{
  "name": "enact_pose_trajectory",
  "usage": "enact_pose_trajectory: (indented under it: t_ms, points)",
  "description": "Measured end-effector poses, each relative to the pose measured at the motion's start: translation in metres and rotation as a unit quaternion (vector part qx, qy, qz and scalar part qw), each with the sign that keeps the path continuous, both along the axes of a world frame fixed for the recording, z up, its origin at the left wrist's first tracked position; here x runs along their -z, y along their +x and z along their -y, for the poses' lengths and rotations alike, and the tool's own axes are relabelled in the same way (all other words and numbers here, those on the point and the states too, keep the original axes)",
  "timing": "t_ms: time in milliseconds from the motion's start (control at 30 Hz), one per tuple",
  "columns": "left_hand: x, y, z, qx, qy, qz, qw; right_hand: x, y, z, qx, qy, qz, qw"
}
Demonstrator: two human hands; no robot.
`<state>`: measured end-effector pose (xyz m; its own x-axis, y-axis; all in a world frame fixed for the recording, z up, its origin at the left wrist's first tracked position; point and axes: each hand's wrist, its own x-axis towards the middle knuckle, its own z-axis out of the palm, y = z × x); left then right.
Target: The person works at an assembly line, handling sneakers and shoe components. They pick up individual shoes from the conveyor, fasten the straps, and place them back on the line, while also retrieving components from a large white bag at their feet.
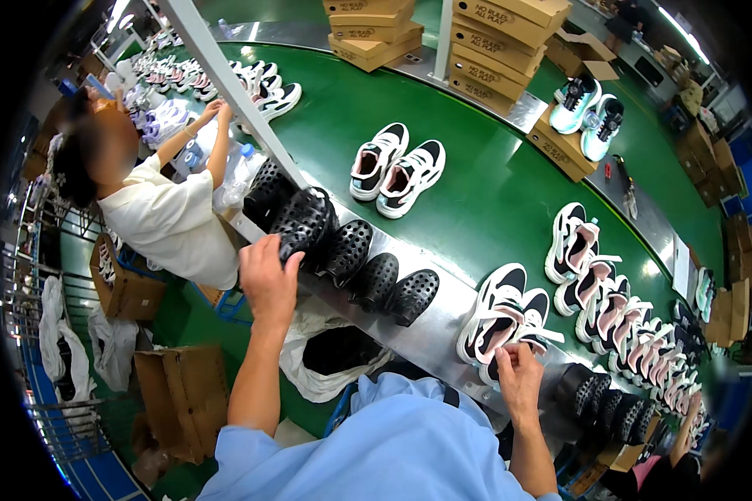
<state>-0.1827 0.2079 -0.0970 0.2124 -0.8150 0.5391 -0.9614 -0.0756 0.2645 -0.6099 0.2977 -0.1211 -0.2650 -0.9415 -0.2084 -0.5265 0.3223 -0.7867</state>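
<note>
My left hand (267,280) grips the near end of a black perforated plastic shoe insert (305,219), its thumb along the side. More such black inserts (376,280) lie in a row on the metal ledge to its right. At the right, a pair of black-and-white sneakers with pink lining (497,313) rests at the belt's near edge. My right hand (520,380) has its fingers closed at the heel opening of the nearer sneaker; the fingertips are partly hidden. Another pair of black-and-white sneakers (397,171) stands farther off on the green belt.
The green conveyor belt (326,125) curves past, with a row of sneakers (635,334) at right. Stacked shoe boxes (493,50) stand beyond it. A metal post (234,92) rises at left, beside a co-worker in white (171,213). More black inserts (602,401) lie right of my right hand.
</note>
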Motion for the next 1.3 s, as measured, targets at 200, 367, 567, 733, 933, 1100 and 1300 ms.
enact_pose_trajectory:
  t_ms: [200, 367, 567, 733, 933, 1100, 1300]
  points:
    - [-0.052, -0.130, -0.027, 0.240, -0.027, -0.073, 0.968, -0.018, 0.057, 0.026, -0.020, 0.037, 0.475, 0.879]
    - [-0.007, -0.200, -0.037, 0.434, 0.108, -0.294, 0.844, -0.020, 0.029, 0.014, 0.038, 0.136, 0.591, 0.794]
    - [0.058, -0.277, -0.027, 0.310, 0.393, -0.637, 0.586, -0.022, -0.017, -0.025, -0.038, 0.151, 0.158, 0.975]
    - [0.077, -0.317, -0.031, 0.257, 0.355, -0.668, 0.602, -0.048, -0.035, -0.038, -0.176, 0.117, -0.189, 0.959]
    - [0.070, -0.336, 0.021, 0.403, 0.189, -0.154, 0.882, -0.017, -0.069, -0.036, -0.134, 0.124, -0.134, 0.974]
    - [0.138, -0.336, 0.071, 0.582, 0.215, -0.113, 0.776, -0.014, -0.081, -0.013, -0.165, 0.127, -0.203, 0.957]
    - [0.117, -0.330, 0.073, 0.490, 0.532, -0.333, 0.605, 0.038, -0.052, 0.001, -0.163, 0.081, -0.323, 0.929]
